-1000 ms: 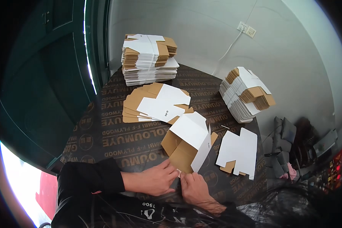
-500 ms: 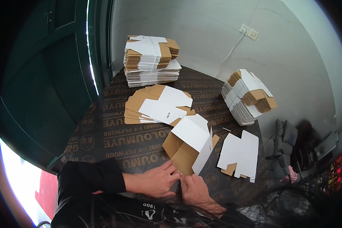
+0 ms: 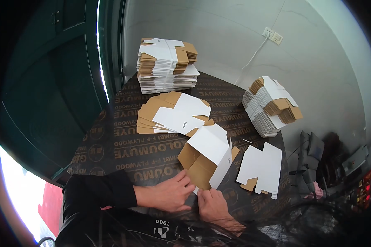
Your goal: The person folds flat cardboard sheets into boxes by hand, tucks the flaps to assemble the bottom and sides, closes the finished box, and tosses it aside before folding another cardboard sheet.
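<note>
A part-folded cardboard box [image 3: 210,144], white outside and brown inside, stands on the dark table with its open side facing me. My left hand [image 3: 169,192] grips the box's near left edge, fingers bent over the cardboard. Close beside it, my right hand [image 3: 213,203] pinches the near bottom edge with thumb and fingers. The fingertips hide part of that edge. Right of the box lies a flat white box blank [image 3: 261,166] with a brown tab showing. Behind the box, several fanned-out blanks [image 3: 181,113] lie flat.
A tall strapped stack of flat boxes [image 3: 167,66] stands at the table's back. Another bundle [image 3: 270,107] sits at the right edge. The printed plywood table [image 3: 140,152] meets a wall with a plugged-in socket [image 3: 272,35]. A dark green door [image 3: 49,90] is on the left.
My left fingers have shifted slightly along the box's near edge and a bit of white flap now shows between the hands. The whole view has moved a little.
</note>
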